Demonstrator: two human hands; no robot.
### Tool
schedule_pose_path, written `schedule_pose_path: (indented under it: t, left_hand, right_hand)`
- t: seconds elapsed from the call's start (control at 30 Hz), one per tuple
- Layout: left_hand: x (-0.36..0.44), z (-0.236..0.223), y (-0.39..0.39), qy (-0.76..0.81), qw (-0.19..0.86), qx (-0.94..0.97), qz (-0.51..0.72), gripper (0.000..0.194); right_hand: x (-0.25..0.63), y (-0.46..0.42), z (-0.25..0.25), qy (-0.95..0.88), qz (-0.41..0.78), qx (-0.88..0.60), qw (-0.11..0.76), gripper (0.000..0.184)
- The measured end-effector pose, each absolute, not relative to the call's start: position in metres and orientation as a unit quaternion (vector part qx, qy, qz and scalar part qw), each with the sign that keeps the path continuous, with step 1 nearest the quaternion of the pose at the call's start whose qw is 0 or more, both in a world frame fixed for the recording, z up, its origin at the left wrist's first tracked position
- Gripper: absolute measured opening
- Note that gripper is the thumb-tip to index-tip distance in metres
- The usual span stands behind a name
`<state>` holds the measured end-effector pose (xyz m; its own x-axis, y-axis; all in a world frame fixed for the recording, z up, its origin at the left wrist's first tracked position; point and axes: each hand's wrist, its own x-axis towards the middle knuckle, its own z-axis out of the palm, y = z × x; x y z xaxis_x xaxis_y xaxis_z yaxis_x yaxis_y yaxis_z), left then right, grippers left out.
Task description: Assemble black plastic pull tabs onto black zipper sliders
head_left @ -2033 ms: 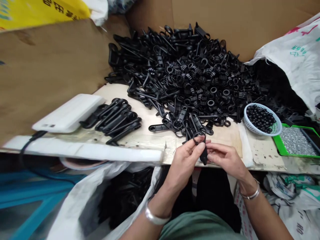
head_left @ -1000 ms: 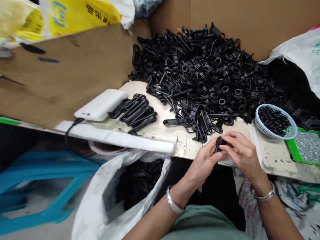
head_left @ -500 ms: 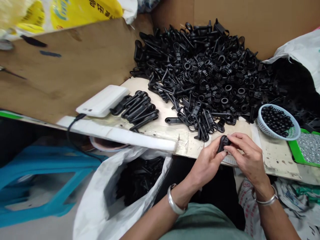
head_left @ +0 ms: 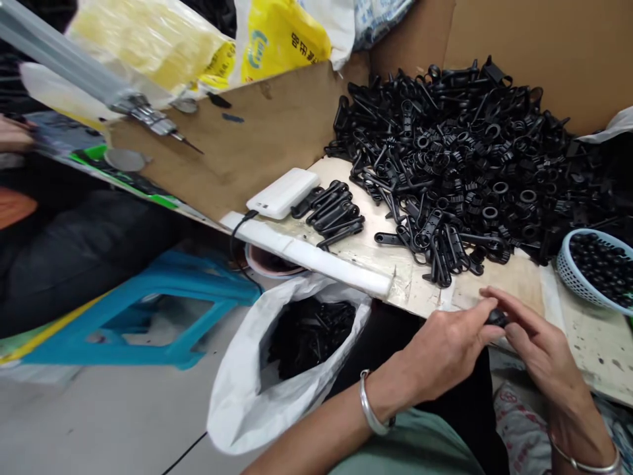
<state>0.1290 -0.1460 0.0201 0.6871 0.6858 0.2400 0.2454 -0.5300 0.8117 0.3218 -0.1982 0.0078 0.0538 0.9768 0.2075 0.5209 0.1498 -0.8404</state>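
Observation:
At the table's front edge, my left hand (head_left: 452, 346) is closed on a small black plastic part (head_left: 496, 318), mostly covered by the fingers. My right hand (head_left: 544, 349) pinches the same part from the other side, thumb below and fingers above. Just beyond the hands lie loose black plastic arms with holes (head_left: 445, 254), at the front of a large heap of black plastic parts (head_left: 459, 152) that includes ribbed rings. Farther left, several black pieces (head_left: 333, 211) lie side by side in a row.
A blue basket (head_left: 568, 274) of black balls stands at right. Beside the row lies a white power bank (head_left: 284, 191) with a cable. Below the table are a white sack (head_left: 237, 396) of black parts and a blue stool (head_left: 148, 290). Another person's hand (head_left: 14, 135) shows far left.
The view has swung left, so the table things sit farther right and a grey screwdriver-like tool and another person appear. Both hands have turned, and the part now shows less between them.

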Motion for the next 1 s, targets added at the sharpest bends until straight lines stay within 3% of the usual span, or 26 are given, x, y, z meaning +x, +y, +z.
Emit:
schedule_pose_path:
  t: [0.2,0.37,0.53,0.7,0.83,1.0]
  left_hand:
    - [0.125,0.004,-0.150,0.320,0.300,0.850,0.290,0.050]
    - [0.098,0.002,-0.137,0.359,0.179,0.847,0.349,0.045]
    - [0.050,0.012,-0.094,0.518,0.007,0.782,0.346,0.038]
    - [0.025,0.002,-0.041,0.581,0.041,0.762,0.284,0.034]
    - [0.023,-0.005,-0.024,0.577,0.050,0.755,0.307,0.036]
    - [0.044,0.009,-0.050,0.529,0.092,0.726,0.430,0.029]
  right_hand:
    - [0.287,-0.194,-0.004,-0.586,0.296,-0.640,0.400,0.032]
    - [0.270,-0.162,0.002,-0.632,0.314,-0.596,0.382,0.033]
    - [0.283,-0.129,0.004,-0.667,0.110,-0.655,0.337,0.035]
    - [0.275,-0.114,0.000,-0.690,0.025,-0.684,0.235,0.040]
    - [0.282,-0.110,0.002,-0.618,0.109,-0.701,0.339,0.028]
    - [0.307,-0.128,0.006,-0.441,0.310,-0.692,0.480,0.043]
